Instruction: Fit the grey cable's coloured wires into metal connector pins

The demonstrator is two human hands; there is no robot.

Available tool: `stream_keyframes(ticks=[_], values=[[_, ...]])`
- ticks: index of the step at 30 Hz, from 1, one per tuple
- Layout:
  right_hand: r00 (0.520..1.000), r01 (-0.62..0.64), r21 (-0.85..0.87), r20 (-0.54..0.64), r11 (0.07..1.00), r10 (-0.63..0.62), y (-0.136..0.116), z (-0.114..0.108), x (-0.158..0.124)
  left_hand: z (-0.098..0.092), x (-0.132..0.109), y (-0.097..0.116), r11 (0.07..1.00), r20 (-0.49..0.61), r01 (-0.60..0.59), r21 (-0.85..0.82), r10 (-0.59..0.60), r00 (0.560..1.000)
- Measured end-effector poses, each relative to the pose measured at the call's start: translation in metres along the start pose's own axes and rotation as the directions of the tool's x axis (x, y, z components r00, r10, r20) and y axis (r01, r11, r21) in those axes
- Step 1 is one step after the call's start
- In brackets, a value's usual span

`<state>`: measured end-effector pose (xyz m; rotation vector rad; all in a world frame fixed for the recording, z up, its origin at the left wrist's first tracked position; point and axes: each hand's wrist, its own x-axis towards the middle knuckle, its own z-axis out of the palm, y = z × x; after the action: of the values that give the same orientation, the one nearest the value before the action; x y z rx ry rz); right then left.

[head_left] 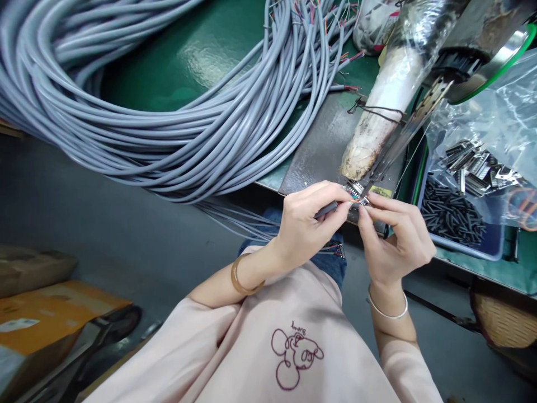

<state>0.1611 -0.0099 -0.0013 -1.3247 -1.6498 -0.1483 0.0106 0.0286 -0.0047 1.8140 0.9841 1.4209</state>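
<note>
My left hand point(308, 224) is closed in a pinch on the end of a grey cable point(326, 211) with coloured wires at its tip. My right hand point(398, 238) is closed too, its fingertips pressed against a small metal connector point(358, 194) held at the lower end of a slanted metal fixture point(413, 120). The two hands meet at the connector, at the front edge of the green bench point(201, 50). A wrapped white cylinder point(388, 101) slopes down just above them.
A big coil of grey cables point(126, 101) covers the left of the bench, stripped ends fanning at the top. A blue tray point(461, 218) of small black sleeves and a clear bag of metal connector shells point(482, 162) sit at right. Cardboard boxes point(46, 319) lie on the floor at left.
</note>
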Motion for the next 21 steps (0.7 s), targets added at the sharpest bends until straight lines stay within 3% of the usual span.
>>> stream_keyframes(ticks=[4, 9, 14, 16, 18, 21], values=[[1.0, 0.024, -0.037, 0.014, 0.999, -0.024, 0.001, -0.001, -0.003, -0.004, 0.001, 0.002, 0.997, 0.064, 0.073, 0.005, -0.073, 0.995], [0.985, 0.141, -0.105, 0.109, 0.984, -0.13, 0.008, -0.004, -0.01, -0.005, -0.002, 0.0, 0.991, 0.118, 0.131, 0.02, -0.133, 0.984], [0.986, 0.148, -0.08, 0.093, 0.986, -0.14, 0.006, -0.004, -0.01, -0.005, -0.005, 0.001, 0.981, 0.126, 0.192, -0.039, -0.186, 0.974], [0.994, 0.07, -0.04, 0.087, 0.997, -0.066, 0.005, -0.004, -0.011, -0.007, -0.004, 0.002, 0.944, 0.167, 0.306, -0.121, -0.284, 0.944], [0.997, -0.06, 0.014, 0.05, 0.998, 0.06, 0.007, -0.008, -0.016, -0.01, -0.003, 0.002, 0.853, 0.268, 0.45, -0.262, -0.384, 0.884], [0.982, -0.133, 0.081, -0.123, 0.988, 0.142, 0.019, -0.02, -0.027, -0.013, -0.002, 0.0, 0.686, 0.425, 0.608, -0.4, -0.449, 0.786]])
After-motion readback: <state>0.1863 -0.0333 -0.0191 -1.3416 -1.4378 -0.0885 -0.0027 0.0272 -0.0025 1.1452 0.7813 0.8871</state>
